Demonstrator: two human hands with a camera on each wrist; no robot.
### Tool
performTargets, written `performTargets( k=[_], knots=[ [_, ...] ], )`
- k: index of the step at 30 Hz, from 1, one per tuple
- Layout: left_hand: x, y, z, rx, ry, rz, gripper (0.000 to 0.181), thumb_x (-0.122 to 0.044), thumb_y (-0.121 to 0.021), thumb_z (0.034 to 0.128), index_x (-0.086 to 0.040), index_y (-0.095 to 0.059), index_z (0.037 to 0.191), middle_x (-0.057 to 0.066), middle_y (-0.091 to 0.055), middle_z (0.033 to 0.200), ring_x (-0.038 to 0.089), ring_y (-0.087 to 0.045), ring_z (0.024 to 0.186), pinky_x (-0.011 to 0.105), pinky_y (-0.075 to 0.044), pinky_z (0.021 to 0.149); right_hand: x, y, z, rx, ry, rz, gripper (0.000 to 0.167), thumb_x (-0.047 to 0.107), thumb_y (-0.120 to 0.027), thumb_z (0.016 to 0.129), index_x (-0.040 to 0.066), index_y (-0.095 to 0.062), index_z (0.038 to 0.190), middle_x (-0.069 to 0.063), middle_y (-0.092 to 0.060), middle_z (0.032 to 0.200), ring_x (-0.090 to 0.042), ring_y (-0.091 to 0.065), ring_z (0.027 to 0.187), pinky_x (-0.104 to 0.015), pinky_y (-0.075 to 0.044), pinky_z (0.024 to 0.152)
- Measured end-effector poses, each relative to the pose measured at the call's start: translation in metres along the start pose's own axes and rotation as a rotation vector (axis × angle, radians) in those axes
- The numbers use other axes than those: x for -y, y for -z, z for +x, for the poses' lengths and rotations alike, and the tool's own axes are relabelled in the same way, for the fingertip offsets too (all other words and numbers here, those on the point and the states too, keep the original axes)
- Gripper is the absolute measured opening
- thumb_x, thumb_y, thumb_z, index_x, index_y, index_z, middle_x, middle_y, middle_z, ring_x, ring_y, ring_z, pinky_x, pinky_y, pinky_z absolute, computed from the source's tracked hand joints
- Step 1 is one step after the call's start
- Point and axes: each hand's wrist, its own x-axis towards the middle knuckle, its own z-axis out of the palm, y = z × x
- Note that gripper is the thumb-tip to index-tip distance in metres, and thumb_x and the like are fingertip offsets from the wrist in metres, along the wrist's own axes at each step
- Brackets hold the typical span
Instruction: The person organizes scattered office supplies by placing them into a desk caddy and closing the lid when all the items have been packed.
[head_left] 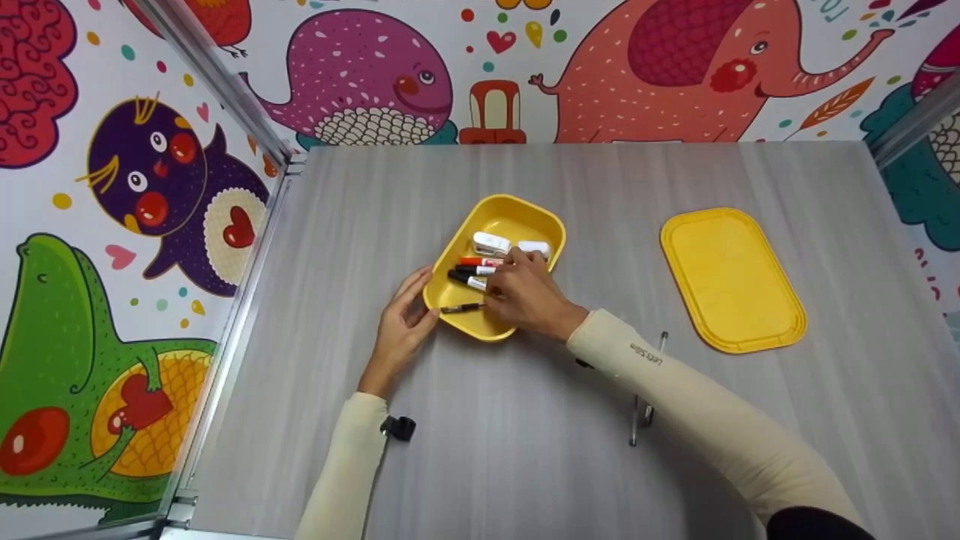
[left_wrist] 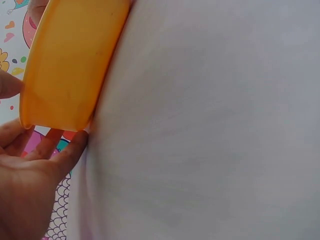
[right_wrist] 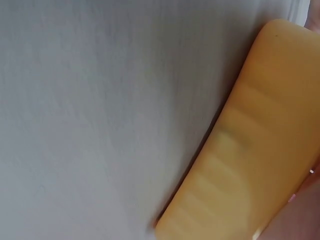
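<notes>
A yellow box (head_left: 504, 204) stands in the middle of the table. Against the outside of its left corner rests my left hand (head_left: 402, 330), fingers extended along the wall and thumb at the rim; the left wrist view shows those fingers touching the box. My right hand (head_left: 525, 296) reaches inside, fingers bent, and appears to hold the end of a slim dark pen (head_left: 461, 308). Beside it in the box lie a red marker (head_left: 478, 262), black-capped markers (head_left: 466, 280), a white stapler (head_left: 491, 242) and a white rounded object (head_left: 534, 247), all partly covered by the hand.
A yellow lid (head_left: 735, 281) lies flat on the table at the right. Pens (head_left: 634, 421) lie beside and partly under my right forearm. Printed walls border the table (head_left: 360, 202) at the back and sides, with a metal rail along the left edge.
</notes>
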Motion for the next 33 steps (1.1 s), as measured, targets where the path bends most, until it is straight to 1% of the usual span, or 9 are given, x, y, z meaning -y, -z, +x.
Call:
performTargets(
  k=[8, 10, 12, 15, 17, 21, 24, 30, 33],
  knots=[
    [-0.001, -0.001, 0.0, -0.001, 0.008, 0.007, 0.064, 0.01, -0.07, 0.1003, 0.008, -0.049, 0.161, 0.021, -0.041, 0.172, 0.037, -0.041, 0.158, 0.048, -0.042, 0.124, 0.0, 0.004, -0.004, -0.005, -0.003, -0.088, 0.028, 0.027, -0.077, 0.097, 0.011, -0.079, 0.074, -0.002, -0.071, 0.068, -0.031, -0.055, 0.095, -0.056, -0.038, 0.091],
    [-0.001, -0.001, -0.001, -0.001, 0.016, 0.011, 0.064, 0.01, -0.07, 0.1007, 0.007, -0.049, 0.161, 0.02, -0.041, 0.172, 0.037, -0.041, 0.158, 0.047, -0.042, 0.124, -0.001, 0.005, -0.005, -0.009, -0.008, -0.095, 0.029, 0.028, -0.075, 0.097, 0.01, -0.08, 0.075, -0.002, -0.072, 0.069, -0.031, -0.056, 0.095, -0.056, -0.038, 0.09],
    [-0.001, -0.001, -0.001, -0.002, 0.022, 0.016, 0.064, 0.01, -0.07, 0.1008, 0.006, -0.049, 0.161, 0.019, -0.041, 0.172, 0.036, -0.041, 0.158, 0.045, -0.043, 0.124, -0.002, 0.005, -0.006, -0.021, -0.011, -0.088, 0.026, 0.027, -0.073, 0.098, 0.01, -0.082, 0.08, -0.002, -0.075, 0.074, -0.03, -0.056, 0.096, -0.055, -0.038, 0.09],
    [-0.001, -0.001, -0.001, -0.002, 0.023, 0.015, 0.064, 0.01, -0.069, 0.1002, 0.006, -0.049, 0.161, 0.019, -0.041, 0.172, 0.036, -0.04, 0.159, 0.046, -0.043, 0.124, -0.006, 0.005, -0.009, -0.077, -0.001, -0.057, 0.021, 0.025, -0.072, 0.098, 0.01, -0.084, 0.088, -0.002, -0.08, 0.084, -0.029, -0.057, 0.099, -0.053, -0.038, 0.091],
    [0.0, -0.001, -0.001, -0.002, 0.015, 0.015, 0.065, 0.011, -0.069, 0.0999, 0.006, -0.05, 0.161, 0.019, -0.041, 0.172, 0.036, -0.04, 0.158, 0.048, -0.043, 0.123, -0.009, 0.006, -0.011, -0.131, 0.01, -0.015, 0.017, 0.022, -0.075, 0.097, 0.009, -0.085, 0.093, -0.004, -0.082, 0.09, -0.03, -0.057, 0.102, -0.053, -0.039, 0.092],
    [0.001, -0.001, 0.0, 0.002, -0.002, 0.024, 0.065, 0.01, -0.07, 0.1, 0.007, -0.049, 0.161, 0.021, -0.041, 0.171, 0.038, -0.041, 0.158, 0.053, -0.043, 0.123, -0.017, 0.007, -0.017, -0.251, 0.062, 0.065, 0.013, 0.018, -0.08, 0.095, 0.006, -0.084, 0.095, -0.007, -0.082, 0.096, -0.033, -0.059, 0.105, -0.054, -0.041, 0.093],
    [0.0, 0.0, 0.0, 0.003, -0.006, 0.028, 0.064, 0.009, -0.071, 0.1003, 0.007, -0.049, 0.161, 0.021, -0.042, 0.171, 0.038, -0.042, 0.157, 0.054, -0.043, 0.123, -0.022, 0.009, -0.022, -0.313, 0.108, 0.098, 0.011, 0.016, -0.08, 0.095, 0.005, -0.082, 0.096, -0.007, -0.081, 0.098, -0.034, -0.06, 0.105, -0.055, -0.041, 0.091],
    [0.0, 0.0, -0.001, 0.005, 0.0, 0.023, 0.064, 0.008, -0.071, 0.101, 0.007, -0.049, 0.161, 0.02, -0.042, 0.171, 0.036, -0.041, 0.158, 0.052, -0.043, 0.123, -0.027, 0.016, -0.033, -0.356, 0.15, 0.107, 0.012, 0.017, -0.08, 0.096, 0.007, -0.082, 0.102, -0.006, -0.08, 0.103, -0.034, -0.06, 0.108, -0.055, -0.041, 0.09],
    [0.0, 0.0, 0.0, 0.006, 0.0, 0.021, 0.064, 0.009, -0.07, 0.1009, 0.007, -0.049, 0.161, 0.02, -0.042, 0.171, 0.037, -0.041, 0.158, 0.053, -0.043, 0.123, -0.029, 0.019, -0.04, -0.376, 0.166, 0.13, 0.012, 0.015, -0.083, 0.095, 0.007, -0.081, 0.104, -0.005, -0.079, 0.104, -0.034, -0.06, 0.107, -0.054, -0.041, 0.091]
  ],
)
